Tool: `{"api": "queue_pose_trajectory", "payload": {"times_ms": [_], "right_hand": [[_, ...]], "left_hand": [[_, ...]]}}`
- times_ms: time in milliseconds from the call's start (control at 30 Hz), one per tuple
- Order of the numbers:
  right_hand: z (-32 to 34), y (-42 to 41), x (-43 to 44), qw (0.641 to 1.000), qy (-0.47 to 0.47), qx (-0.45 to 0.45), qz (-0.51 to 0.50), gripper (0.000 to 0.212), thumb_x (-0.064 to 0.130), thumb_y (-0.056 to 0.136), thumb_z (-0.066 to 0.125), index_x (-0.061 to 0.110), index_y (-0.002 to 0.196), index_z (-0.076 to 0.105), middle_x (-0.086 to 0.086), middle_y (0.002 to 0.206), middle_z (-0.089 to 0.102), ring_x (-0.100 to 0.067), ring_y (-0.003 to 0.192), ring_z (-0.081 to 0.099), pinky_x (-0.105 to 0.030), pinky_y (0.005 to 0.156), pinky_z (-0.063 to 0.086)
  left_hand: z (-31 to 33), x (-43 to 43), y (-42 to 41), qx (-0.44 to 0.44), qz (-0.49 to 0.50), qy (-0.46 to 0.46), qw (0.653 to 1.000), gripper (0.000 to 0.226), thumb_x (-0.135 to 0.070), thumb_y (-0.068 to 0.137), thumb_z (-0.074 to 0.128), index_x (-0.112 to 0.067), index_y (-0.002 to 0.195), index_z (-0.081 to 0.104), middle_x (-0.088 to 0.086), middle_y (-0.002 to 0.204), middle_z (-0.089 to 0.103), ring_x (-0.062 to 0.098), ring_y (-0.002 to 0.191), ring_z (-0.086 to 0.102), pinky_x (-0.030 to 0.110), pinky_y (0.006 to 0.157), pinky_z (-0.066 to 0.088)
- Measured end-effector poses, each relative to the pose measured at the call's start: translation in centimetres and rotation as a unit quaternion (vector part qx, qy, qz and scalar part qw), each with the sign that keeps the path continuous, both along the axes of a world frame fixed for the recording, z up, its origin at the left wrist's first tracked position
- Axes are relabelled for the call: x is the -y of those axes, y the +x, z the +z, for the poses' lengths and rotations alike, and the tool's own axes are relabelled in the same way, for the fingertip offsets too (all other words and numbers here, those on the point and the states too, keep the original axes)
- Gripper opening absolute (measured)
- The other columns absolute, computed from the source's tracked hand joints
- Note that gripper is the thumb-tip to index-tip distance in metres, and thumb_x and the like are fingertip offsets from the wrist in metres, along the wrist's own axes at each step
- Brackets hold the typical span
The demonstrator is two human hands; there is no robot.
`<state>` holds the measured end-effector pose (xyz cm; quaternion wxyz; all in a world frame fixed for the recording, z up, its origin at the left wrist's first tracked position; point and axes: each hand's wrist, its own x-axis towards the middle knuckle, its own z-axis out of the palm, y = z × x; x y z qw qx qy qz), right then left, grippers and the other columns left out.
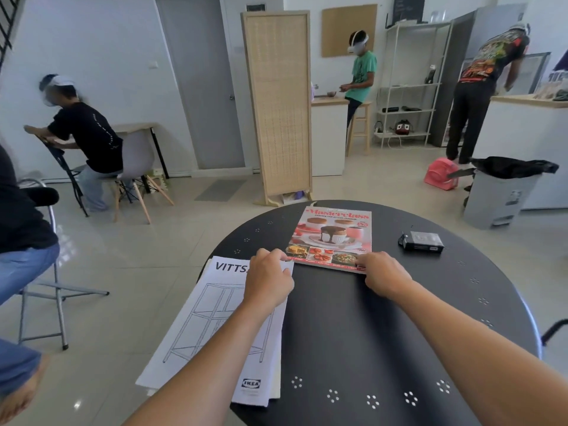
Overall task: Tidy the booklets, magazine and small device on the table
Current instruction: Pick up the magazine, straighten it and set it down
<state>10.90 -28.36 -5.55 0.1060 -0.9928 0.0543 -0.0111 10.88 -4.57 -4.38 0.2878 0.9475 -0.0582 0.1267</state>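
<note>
A round black table (353, 333) fills the lower middle. A cooking magazine (333, 232) with a red cover lies flat at the table's far side. My left hand (269, 278) pinches its near left corner, and my right hand (381, 272) presses on its near right corner. White assembly booklets (209, 330) are stacked at the table's left edge, hanging partly over it, under my left forearm. A small black device (421, 240) lies to the right of the magazine, apart from both hands.
A folding metal chair (46, 290) with a seated person stands left of the table. A wicker screen (278, 109) and a grey bin (499, 195) stand beyond it. Three other people work at desks and counters further back.
</note>
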Motion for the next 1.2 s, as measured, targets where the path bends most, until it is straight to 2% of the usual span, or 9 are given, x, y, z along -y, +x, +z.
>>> {"api": "queue_pose_trajectory", "payload": {"times_ms": [200,433,600,667,800,900,1033,1133,1200], "right_hand": [[0.8,-1.2,2.6,0.999,-0.011,-0.021,-0.040,0.038,0.007,0.080,0.045,0.011,0.112,0.063,-0.013,0.110,0.066,-0.033,0.095,0.065,-0.037,0.079,0.055],[1.1,-1.2,3.1,0.997,0.032,-0.008,-0.074,0.012,0.017,0.082,0.050,0.012,0.089,0.059,-0.012,0.103,0.066,-0.030,0.078,0.055,-0.031,0.064,0.045],[0.5,0.1,3.5,0.993,0.084,0.022,-0.076,0.041,0.035,0.087,0.058,0.012,0.121,0.058,-0.012,0.119,0.065,-0.031,0.110,0.058,-0.038,0.081,0.049],[0.3,0.9,3.7,0.993,0.094,0.031,-0.071,0.046,0.039,0.087,0.061,0.012,0.124,0.058,-0.012,0.123,0.064,-0.031,0.115,0.056,-0.039,0.088,0.048],[0.1,1.9,3.8,0.993,0.095,0.036,-0.064,0.050,0.044,0.086,0.060,0.011,0.124,0.059,-0.012,0.123,0.065,-0.032,0.114,0.056,-0.039,0.089,0.047],[-0.1,2.6,4.1,0.993,0.095,0.012,-0.066,0.056,0.051,0.083,0.062,0.014,0.125,0.058,-0.012,0.122,0.065,-0.031,0.113,0.056,-0.038,0.090,0.048],[-0.4,3.2,4.4,0.991,0.109,-0.006,-0.077,0.061,0.055,0.080,0.066,0.017,0.127,0.058,-0.014,0.123,0.063,-0.030,0.113,0.057,-0.038,0.091,0.049],[-0.7,3.3,4.3,0.989,0.121,-0.016,-0.089,0.065,0.055,0.080,0.066,0.019,0.132,0.055,-0.014,0.126,0.060,-0.031,0.111,0.058,-0.038,0.091,0.049],[-0.9,3.4,4.4,0.987,0.127,-0.013,-0.096,0.065,0.055,0.080,0.065,0.019,0.133,0.054,-0.014,0.126,0.059,-0.032,0.110,0.059,-0.038,0.090,0.050]], "left_hand": [[0.2,1.9,-0.5,-0.028,-0.022,0.026,0.999,0.032,-0.023,0.091,0.062,-0.015,0.122,0.060,0.008,0.125,0.053,0.022,0.114,0.050,0.031,0.088,0.044],[0.8,3.3,0.5,-0.086,-0.017,0.048,0.995,0.039,-0.024,0.090,0.061,-0.014,0.128,0.059,0.010,0.128,0.054,0.026,0.115,0.052,0.037,0.090,0.047],[1.8,4.6,3.0,-0.127,-0.003,0.042,0.991,0.023,-0.015,0.084,0.058,-0.003,0.101,0.065,0.014,0.107,0.067,0.030,0.096,0.062,0.035,0.068,0.048],[2.1,5.2,4.2,-0.150,0.004,0.033,0.988,0.019,-0.014,0.082,0.057,-0.003,0.096,0.064,0.014,0.101,0.069,0.030,0.091,0.064,0.032,0.060,0.044],[1.9,6.4,6.4,-0.190,0.017,0.029,0.981,0.011,-0.014,0.083,0.057,-0.008,0.092,0.058,0.013,0.101,0.069,0.030,0.093,0.066,0.032,0.068,0.048],[1.4,7.2,7.8,-0.209,0.031,0.045,0.976,0.019,-0.016,0.085,0.057,-0.008,0.102,0.060,0.011,0.104,0.069,0.028,0.095,0.066,0.035,0.080,0.054],[1.3,8.5,8.8,-0.213,0.043,0.038,0.975,0.027,-0.019,0.085,0.056,-0.008,0.109,0.059,0.011,0.108,0.067,0.029,0.098,0.063,0.040,0.089,0.054],[1.3,8.8,9.2,-0.229,0.076,-0.018,0.970,0.030,-0.020,0.083,0.056,-0.007,0.110,0.060,0.011,0.108,0.065,0.031,0.100,0.063,0.041,0.091,0.053],[1.1,8.4,9.6,-0.238,0.097,-0.109,0.960,0.025,-0.014,0.083,0.055,-0.002,0.104,0.061,0.011,0.101,0.068,0.030,0.093,0.067,0.037,0.082,0.056]]}}
